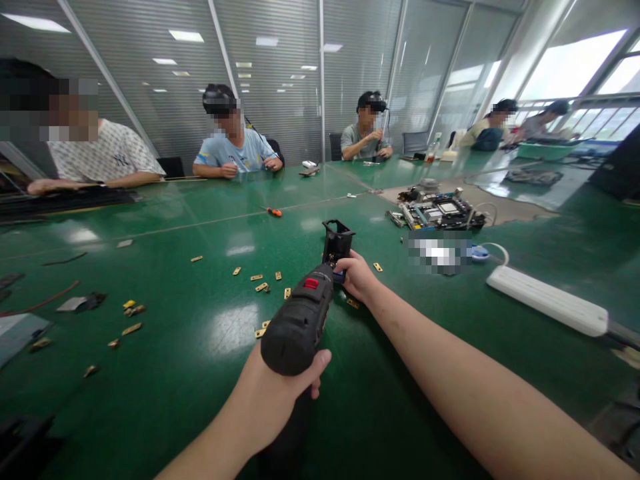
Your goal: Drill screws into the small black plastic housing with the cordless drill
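My left hand (293, 393) is wrapped round the grip of a black cordless drill (297, 327) with a red switch on top. The drill points away from me, its front end at a black plastic housing (336, 243) with an open, flared top. Holding that housing low on its right side is my right hand (356, 275). The drill's bit and whatever it touches are hidden behind the drill body. Several small brass plates (261, 287) with holes lie on the green table to the left of the housing, and another brass plate (377, 267) lies to its right.
Beyond the housing lies an orange-handled screwdriver (274, 212). A circuit board (443, 210) and a white power strip (547, 300) are on the right. Loose brass parts (133, 329) and wire scraps lie at left. Several people sit along the table's far side.
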A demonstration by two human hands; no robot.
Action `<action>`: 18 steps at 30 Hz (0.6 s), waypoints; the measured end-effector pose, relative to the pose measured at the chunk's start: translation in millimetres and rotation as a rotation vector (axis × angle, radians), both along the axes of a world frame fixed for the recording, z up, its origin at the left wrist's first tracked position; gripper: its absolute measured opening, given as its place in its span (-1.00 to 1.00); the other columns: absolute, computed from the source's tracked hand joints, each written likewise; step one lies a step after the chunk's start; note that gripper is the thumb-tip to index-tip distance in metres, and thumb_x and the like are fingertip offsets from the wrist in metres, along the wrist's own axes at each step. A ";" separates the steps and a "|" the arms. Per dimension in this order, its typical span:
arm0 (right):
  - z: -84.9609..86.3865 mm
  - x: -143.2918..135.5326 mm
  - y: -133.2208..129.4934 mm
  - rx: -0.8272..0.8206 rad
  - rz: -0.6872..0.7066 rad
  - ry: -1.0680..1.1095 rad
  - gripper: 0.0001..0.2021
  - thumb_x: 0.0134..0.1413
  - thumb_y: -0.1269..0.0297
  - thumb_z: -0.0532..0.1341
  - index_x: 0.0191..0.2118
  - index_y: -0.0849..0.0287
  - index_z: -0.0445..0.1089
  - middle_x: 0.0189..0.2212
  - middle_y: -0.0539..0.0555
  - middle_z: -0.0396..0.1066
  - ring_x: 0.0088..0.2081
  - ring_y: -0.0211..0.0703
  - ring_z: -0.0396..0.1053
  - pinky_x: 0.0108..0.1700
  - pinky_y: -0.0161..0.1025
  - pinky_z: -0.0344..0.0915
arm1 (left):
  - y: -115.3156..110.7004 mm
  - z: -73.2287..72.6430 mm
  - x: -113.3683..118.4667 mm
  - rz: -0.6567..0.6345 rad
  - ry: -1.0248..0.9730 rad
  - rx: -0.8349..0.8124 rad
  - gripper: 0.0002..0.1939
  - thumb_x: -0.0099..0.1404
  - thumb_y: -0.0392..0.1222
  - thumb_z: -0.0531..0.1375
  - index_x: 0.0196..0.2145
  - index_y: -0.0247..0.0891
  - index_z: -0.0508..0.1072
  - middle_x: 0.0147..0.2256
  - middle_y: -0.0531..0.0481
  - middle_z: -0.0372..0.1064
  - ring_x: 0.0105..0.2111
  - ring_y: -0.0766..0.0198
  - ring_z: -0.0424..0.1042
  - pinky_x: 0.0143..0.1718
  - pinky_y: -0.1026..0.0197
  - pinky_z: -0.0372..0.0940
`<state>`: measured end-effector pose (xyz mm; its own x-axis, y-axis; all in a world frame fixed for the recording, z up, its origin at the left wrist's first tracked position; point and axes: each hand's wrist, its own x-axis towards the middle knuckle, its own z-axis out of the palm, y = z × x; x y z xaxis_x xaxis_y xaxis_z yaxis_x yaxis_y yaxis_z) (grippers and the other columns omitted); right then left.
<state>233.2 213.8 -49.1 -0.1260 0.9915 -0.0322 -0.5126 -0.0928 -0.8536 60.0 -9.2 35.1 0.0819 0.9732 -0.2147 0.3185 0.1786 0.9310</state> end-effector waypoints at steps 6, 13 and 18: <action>0.7 0.3 -0.3 -0.009 -0.002 -0.003 -0.58 -0.49 0.44 0.25 -0.29 0.10 0.43 -0.33 0.01 0.55 -0.26 -0.05 0.44 -0.28 -0.17 0.33 | 1.0 -1.6 0.6 -0.045 0.017 0.004 -0.62 0.36 0.15 0.31 -0.51 -0.11 0.47 -0.52 0.02 0.58 -0.46 0.05 0.58 -0.25 -0.01 0.44; 3.9 0.2 -2.0 -0.015 0.007 0.003 -0.59 -0.49 0.44 0.25 -0.30 0.09 0.42 -0.31 0.01 0.57 -0.18 0.02 0.49 -0.27 -0.17 0.35 | 1.0 1.2 -1.1 -0.029 0.049 -0.003 -0.63 0.32 0.20 0.31 -0.47 -0.10 0.47 -0.55 0.08 0.54 -0.47 0.05 0.55 -0.18 -0.07 0.41; 4.6 -0.8 -2.0 -0.017 0.000 0.010 -0.59 -0.49 0.46 0.24 -0.30 0.10 0.42 -0.34 0.02 0.55 -0.21 0.01 0.49 -0.28 -0.17 0.35 | 1.1 -0.7 -2.8 -0.049 0.039 0.008 -0.63 0.39 0.14 0.30 -0.47 -0.10 0.45 -0.54 0.08 0.53 -0.47 0.07 0.54 -0.19 -0.06 0.38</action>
